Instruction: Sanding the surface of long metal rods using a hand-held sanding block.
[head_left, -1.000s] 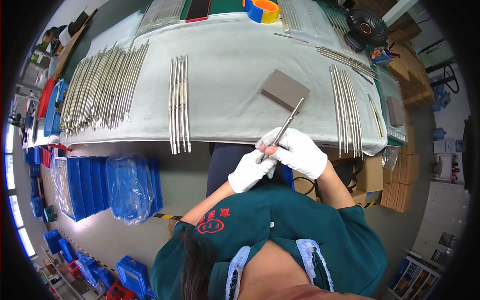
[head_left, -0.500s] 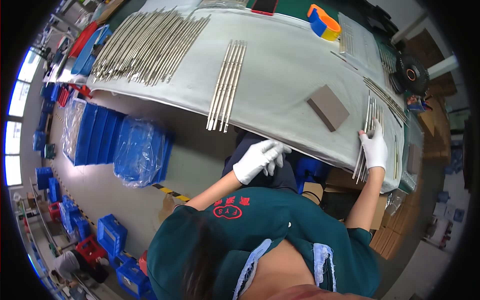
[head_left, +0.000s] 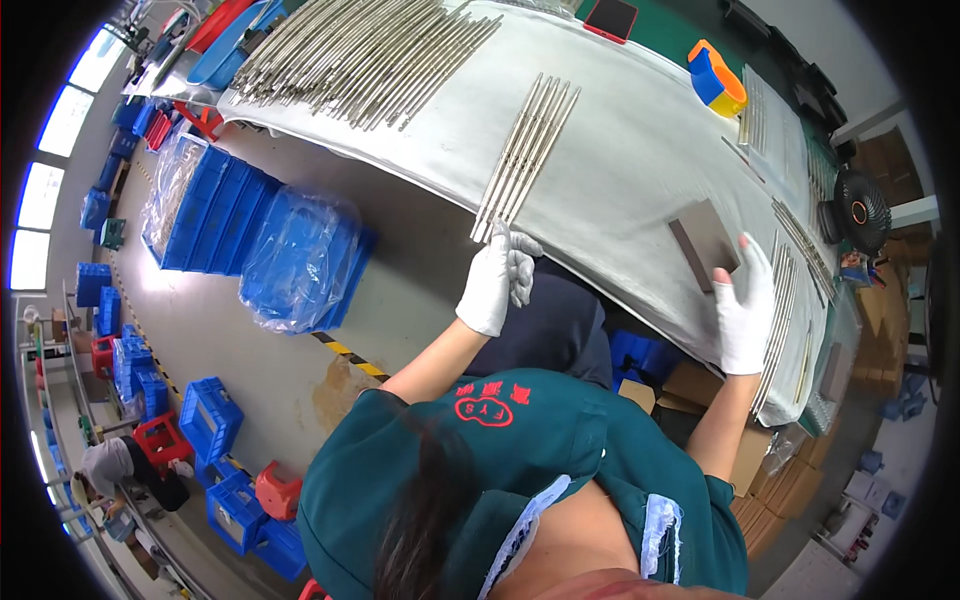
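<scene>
Just beyond the fingertips of the white-gloved left hand (head_left: 493, 280), whose grip I cannot tell, lie slim silver metal rods (head_left: 527, 155); the white-gloved right hand (head_left: 748, 315) has fingers spread, holding nothing. The rods look stiff, light and slippery, best pinched mid-length.

Gloved hands (head_left: 747, 315) — well apart

Shirt (head_left: 565, 430): dark green, short sleeves (head_left: 718, 505), red chest marking (head_left: 484, 411) with lobed outline, small pale button (head_left: 603, 454). Collar trim (head_left: 660, 540): light blue, edges frayed. Trousers (head_left: 550, 325): dark navy. Left hand (head_left: 491, 285), right hand (head_left: 747, 315): white gloves (head_left: 743, 350); right thumb tip and one fingertip (head_left: 743, 240) uncovered.
</scene>
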